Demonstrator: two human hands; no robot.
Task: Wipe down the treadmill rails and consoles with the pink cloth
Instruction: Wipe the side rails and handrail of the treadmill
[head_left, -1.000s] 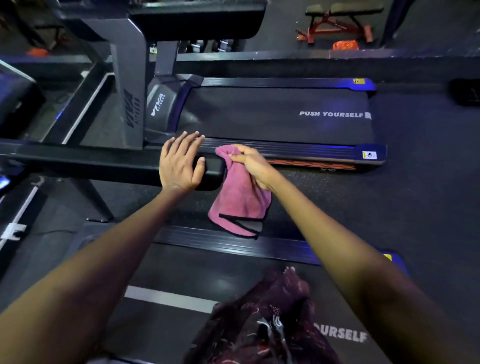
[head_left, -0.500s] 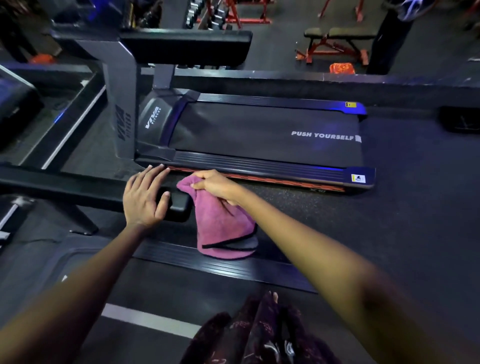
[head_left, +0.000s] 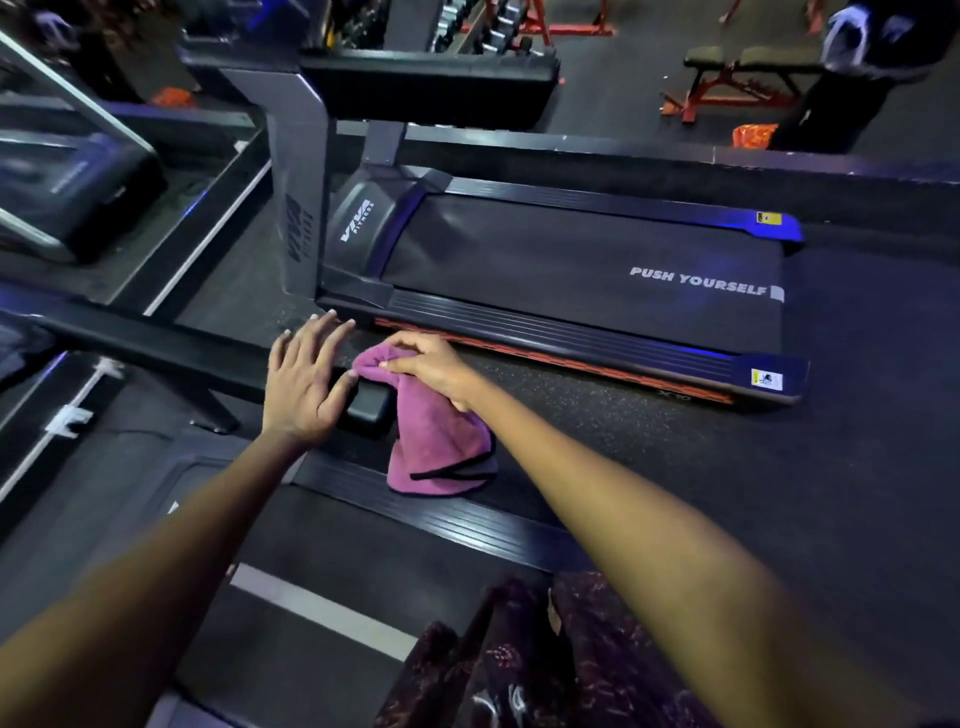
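A black treadmill handrail (head_left: 171, 349) runs from the left edge to its padded end (head_left: 370, 409) at centre. My left hand (head_left: 306, 382) rests flat on the rail near that end, fingers spread. My right hand (head_left: 434, 371) pinches the top of the pink cloth (head_left: 436, 447), which hangs down just right of the rail's end, over the side rail (head_left: 447, 514) of the treadmill I stand on. The neighbouring treadmill (head_left: 582, 270) lies beyond, its console (head_left: 426, 85) at upper centre.
Rubber gym floor (head_left: 779, 467) stretches to the right. A red-framed bench (head_left: 737, 78) and a dumbbell rack (head_left: 488, 26) stand at the back. A person's dark legs (head_left: 852, 62) are at the top right. Another machine (head_left: 78, 192) sits at left.
The view has tilted up and the hands now sit lower in frame. My right hand has kept its pinch on the cloth beside the rail's end; my left hand stays on the rail.
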